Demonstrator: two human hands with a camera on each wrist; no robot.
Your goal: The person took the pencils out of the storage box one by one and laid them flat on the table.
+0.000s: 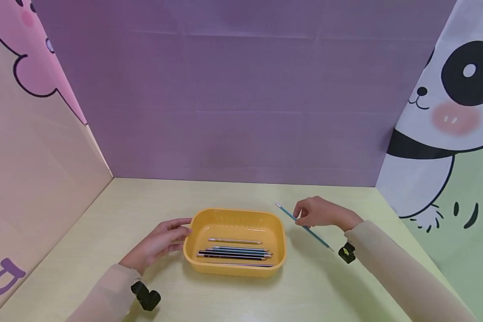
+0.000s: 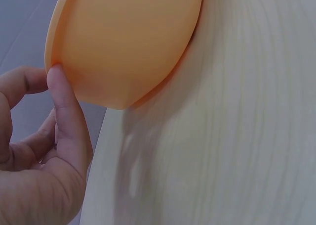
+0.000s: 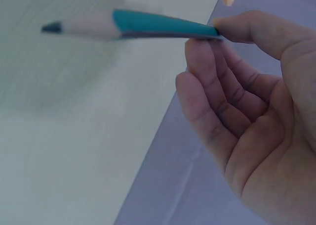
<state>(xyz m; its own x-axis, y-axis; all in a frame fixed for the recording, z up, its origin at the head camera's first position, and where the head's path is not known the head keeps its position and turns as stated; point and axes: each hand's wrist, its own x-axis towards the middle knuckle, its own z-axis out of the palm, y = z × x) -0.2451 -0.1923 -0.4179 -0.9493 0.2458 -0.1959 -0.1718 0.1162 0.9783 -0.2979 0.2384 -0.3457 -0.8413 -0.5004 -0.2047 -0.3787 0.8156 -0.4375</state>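
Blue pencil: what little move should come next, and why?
Perhaps the right hand should carry the blue pencil left over the yellow tray: it's pinched beside the tray, other pencils lie inside, and the left hand grips the tray.

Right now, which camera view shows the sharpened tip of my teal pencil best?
The right wrist view, where the sharpened tip of the teal pencil appears large, dark lead distinct from pale wood, though slightly blurred. The head view shows that tip tiny; the left wrist view doesn't show it.
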